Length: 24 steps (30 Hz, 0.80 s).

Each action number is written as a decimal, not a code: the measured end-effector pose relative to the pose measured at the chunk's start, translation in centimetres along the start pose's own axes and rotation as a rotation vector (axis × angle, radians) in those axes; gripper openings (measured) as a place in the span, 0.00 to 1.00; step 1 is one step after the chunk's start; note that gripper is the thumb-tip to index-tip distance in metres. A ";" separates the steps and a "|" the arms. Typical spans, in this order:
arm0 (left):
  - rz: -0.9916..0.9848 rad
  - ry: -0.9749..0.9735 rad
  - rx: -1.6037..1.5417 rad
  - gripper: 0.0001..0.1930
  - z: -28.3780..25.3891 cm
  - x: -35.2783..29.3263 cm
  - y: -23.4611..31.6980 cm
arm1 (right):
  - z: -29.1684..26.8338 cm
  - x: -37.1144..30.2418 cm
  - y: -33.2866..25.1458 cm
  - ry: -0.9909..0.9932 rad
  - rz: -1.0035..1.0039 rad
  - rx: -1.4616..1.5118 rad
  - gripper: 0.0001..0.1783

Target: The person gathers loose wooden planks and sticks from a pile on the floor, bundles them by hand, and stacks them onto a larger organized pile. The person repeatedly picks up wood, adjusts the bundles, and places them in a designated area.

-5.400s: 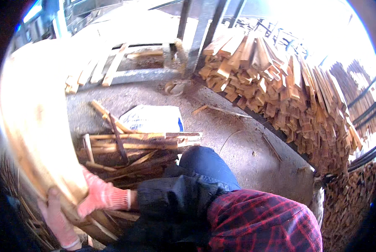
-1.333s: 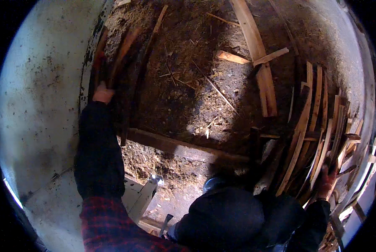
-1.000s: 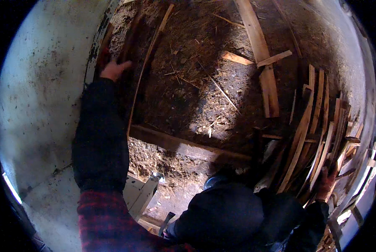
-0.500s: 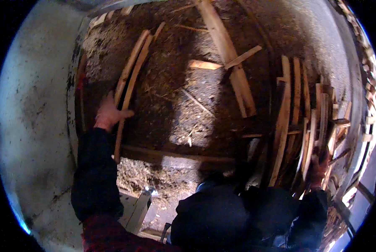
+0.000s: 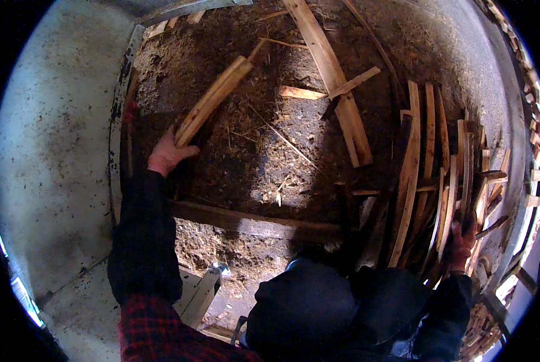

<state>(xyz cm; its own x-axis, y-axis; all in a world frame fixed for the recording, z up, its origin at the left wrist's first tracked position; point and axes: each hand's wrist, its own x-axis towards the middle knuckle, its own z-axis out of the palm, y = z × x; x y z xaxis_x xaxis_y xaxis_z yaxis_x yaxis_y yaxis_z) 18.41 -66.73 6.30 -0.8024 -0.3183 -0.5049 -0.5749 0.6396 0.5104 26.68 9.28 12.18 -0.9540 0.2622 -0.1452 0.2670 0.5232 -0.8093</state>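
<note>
My left hand (image 5: 168,154) grips the near part of a pair of pale wooden slats (image 5: 214,99) lying close side by side. They slant away from me to the upper right, and my thumb sticks out to the right beside them. At the right, my right hand (image 5: 461,246) is in shadow, closed around a wooden slat among a bunch of long slats (image 5: 410,175) that stand close together. Part of its grip is hidden by shadow and by neighbouring wood.
A wide board (image 5: 330,72) lies on the debris-strewn floor, with a short stick (image 5: 355,82) across it. A wooden crossbar (image 5: 252,227) runs in front of me. A pale, stained wall panel (image 5: 59,133) rises at the left, and a short wood piece (image 5: 302,92) lies mid-floor.
The two slats under my left hand have come together and shifted upward, their near ends off the crossbar area. My left hand has moved slightly right and up; my right hand stays among the slats.
</note>
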 end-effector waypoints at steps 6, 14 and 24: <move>0.069 0.108 0.581 0.43 1.3 -1.3 0.6 | -0.1 0.3 0.2 0.015 0.052 0.022 0.33; 0.100 0.055 0.531 0.33 0.0 5.9 -0.4 | 0.8 0.2 -3.0 0.097 0.032 0.037 0.30; 0.549 -0.174 -0.368 0.19 5.6 -8.1 27.4 | 1.4 1.2 -3.1 0.066 0.007 -0.679 0.48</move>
<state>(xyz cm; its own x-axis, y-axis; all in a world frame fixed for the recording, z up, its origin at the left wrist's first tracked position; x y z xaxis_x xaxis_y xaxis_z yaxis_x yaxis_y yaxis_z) 10.04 -42.66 20.46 -0.9734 0.1211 -0.1944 -0.1340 0.3870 0.9123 24.49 6.87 13.68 -0.9475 0.3047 -0.0967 0.3196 0.9085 -0.2691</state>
